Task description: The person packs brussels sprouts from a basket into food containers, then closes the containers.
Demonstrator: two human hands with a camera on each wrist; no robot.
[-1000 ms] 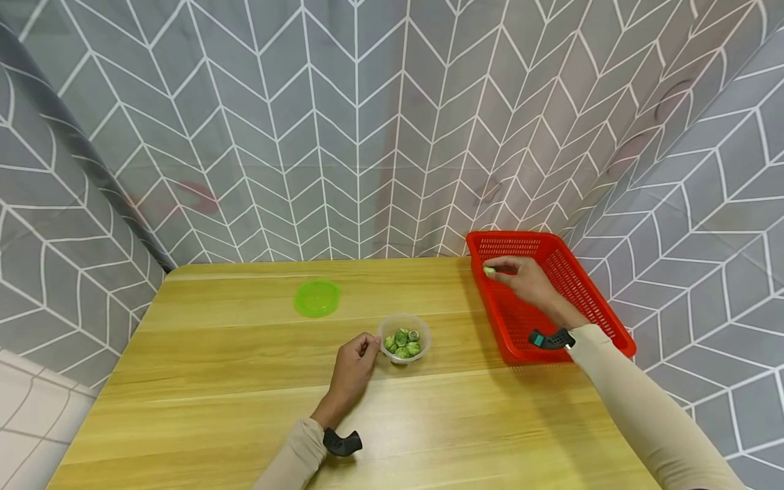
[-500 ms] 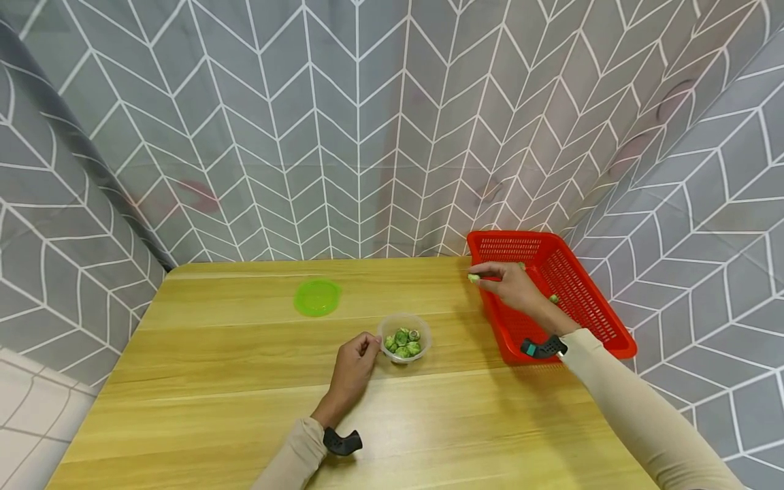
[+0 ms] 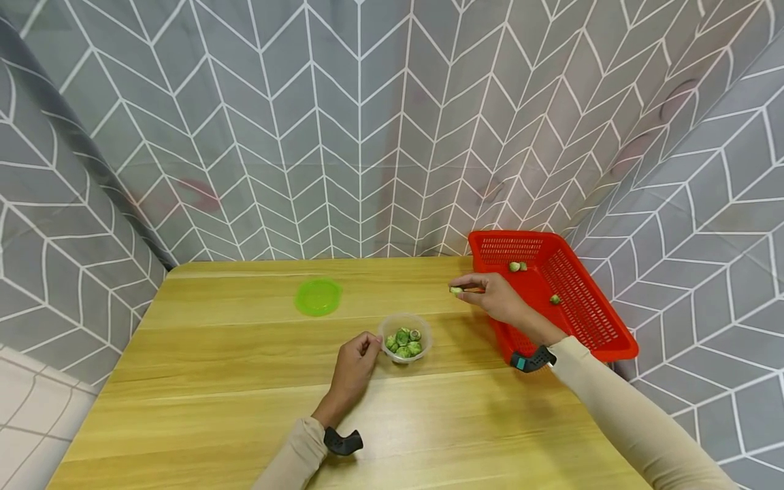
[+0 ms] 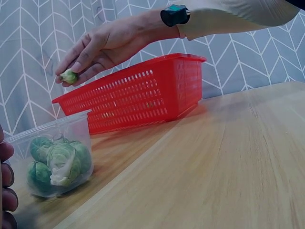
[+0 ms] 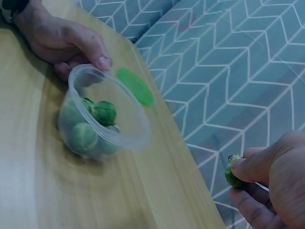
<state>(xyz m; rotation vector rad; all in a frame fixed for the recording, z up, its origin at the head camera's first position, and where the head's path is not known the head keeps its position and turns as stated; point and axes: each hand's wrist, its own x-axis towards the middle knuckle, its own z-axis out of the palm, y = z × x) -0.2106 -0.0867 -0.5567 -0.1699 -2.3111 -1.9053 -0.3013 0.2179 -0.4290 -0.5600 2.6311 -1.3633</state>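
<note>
A clear plastic container (image 3: 392, 323) with several Brussels sprouts (image 3: 402, 343) inside stands on the table. My left hand (image 3: 355, 366) grips its left rim, thumb at the edge and fingers against the outer wall, as the right wrist view shows. Between the thumb and fingertips of my right hand (image 3: 499, 299) is one Brussels sprout (image 5: 234, 175), pinched above the table just left of the red plastic basket (image 3: 499, 333). Inside that basket lie a pair of sprouts (image 3: 515, 267) near the back and a single sprout (image 3: 554, 299) by the right wall.
A green lid (image 3: 318, 297) lies flat on the wooden table (image 3: 214, 354), behind and left of the container. Grey patterned curtains (image 3: 343, 136) hang along the table's back edge and at the sides.
My right hand has moved left with the pinched sprout, from over the basket to outside its left wall, uncovering the sprouts inside. The left hand and the container have stayed put.
</note>
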